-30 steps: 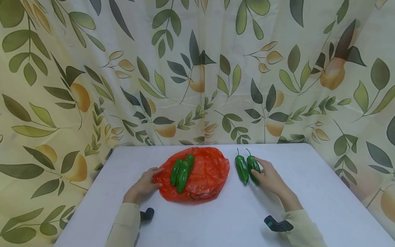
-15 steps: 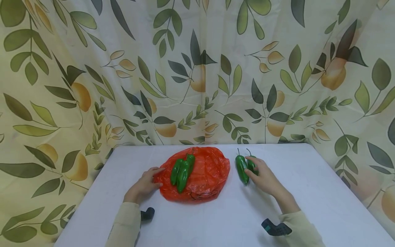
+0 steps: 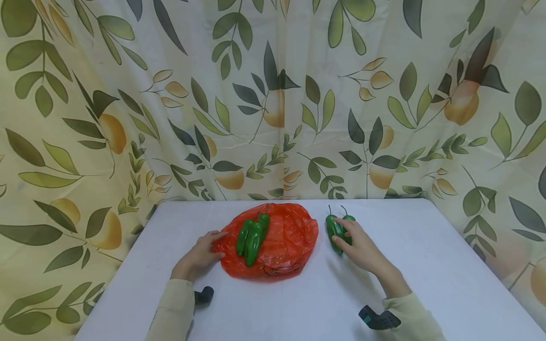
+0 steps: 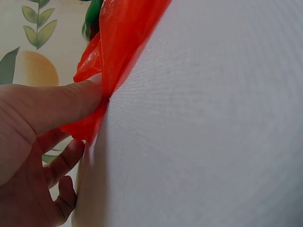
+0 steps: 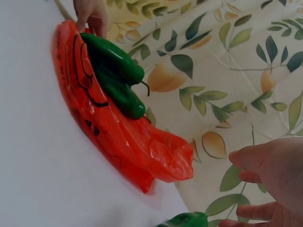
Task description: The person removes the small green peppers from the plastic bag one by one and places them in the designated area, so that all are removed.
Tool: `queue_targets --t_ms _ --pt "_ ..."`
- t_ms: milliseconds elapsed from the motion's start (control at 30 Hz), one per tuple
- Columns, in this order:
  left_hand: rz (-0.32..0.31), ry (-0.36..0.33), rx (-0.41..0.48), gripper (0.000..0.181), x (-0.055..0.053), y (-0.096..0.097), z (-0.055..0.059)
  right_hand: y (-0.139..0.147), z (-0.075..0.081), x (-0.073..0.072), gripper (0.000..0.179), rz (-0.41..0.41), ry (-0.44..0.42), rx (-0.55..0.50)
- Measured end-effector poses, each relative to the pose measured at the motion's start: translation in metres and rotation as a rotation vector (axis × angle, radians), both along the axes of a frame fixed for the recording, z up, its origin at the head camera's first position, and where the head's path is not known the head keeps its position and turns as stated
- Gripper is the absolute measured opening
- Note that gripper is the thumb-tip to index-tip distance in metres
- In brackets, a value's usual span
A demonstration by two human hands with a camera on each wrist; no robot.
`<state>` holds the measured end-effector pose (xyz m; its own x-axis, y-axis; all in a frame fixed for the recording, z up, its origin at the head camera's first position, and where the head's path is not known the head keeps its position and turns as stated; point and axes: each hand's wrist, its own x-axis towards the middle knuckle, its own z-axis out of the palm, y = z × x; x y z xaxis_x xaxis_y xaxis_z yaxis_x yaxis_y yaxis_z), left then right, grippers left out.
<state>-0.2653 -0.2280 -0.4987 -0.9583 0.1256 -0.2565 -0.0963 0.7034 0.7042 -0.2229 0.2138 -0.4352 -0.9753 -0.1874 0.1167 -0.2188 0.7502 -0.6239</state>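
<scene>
A red plastic bag (image 3: 292, 241) lies spread on the table. My left hand (image 3: 200, 253) pinches its left edge, the thumb (image 4: 78, 101) over the film and the fingers beneath. Two green peppers (image 3: 253, 244) lie side by side on the bag, left of its middle. To the bag's right are two more green peppers, a nearer-to-bag one (image 3: 332, 227) and another (image 3: 350, 219) partly hidden by my right hand (image 3: 362, 248). That hand reaches over the pair with thumb and fingers spread apart. In the right wrist view only one end of a pepper (image 5: 189, 220) shows below the hand.
The white table (image 3: 273, 312) ends at a curtain (image 3: 281, 118) printed with leaves and fruit. Black devices sit at both cuffs, one at the left sleeve (image 3: 170, 312) and one at the right sleeve (image 3: 414, 317).
My right hand has moved left from the rightmost pepper across to the pepper beside it. The left hand and the bag have stayed in place.
</scene>
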Motion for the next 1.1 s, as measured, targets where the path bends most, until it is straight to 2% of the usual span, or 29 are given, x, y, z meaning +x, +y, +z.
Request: queue_targets --t_ms 467,767,1100 --pt "0.009 0.000 0.018 0.063 0.0033 -0.0007 -0.0040 -0.0007 -0.0074 0.0029 0.054 0.007 0.009 -0.020" --pt "0.010 0.013 0.021 0.063 0.0043 0.0017 -0.0013 -0.0021 -0.0056 0.0018 0.054 0.009 0.023 -0.009" --pt "0.014 -0.009 0.021 0.064 0.0045 0.0002 0.0024 -0.0041 -0.0043 0.0029 0.053 0.013 0.026 -0.014"
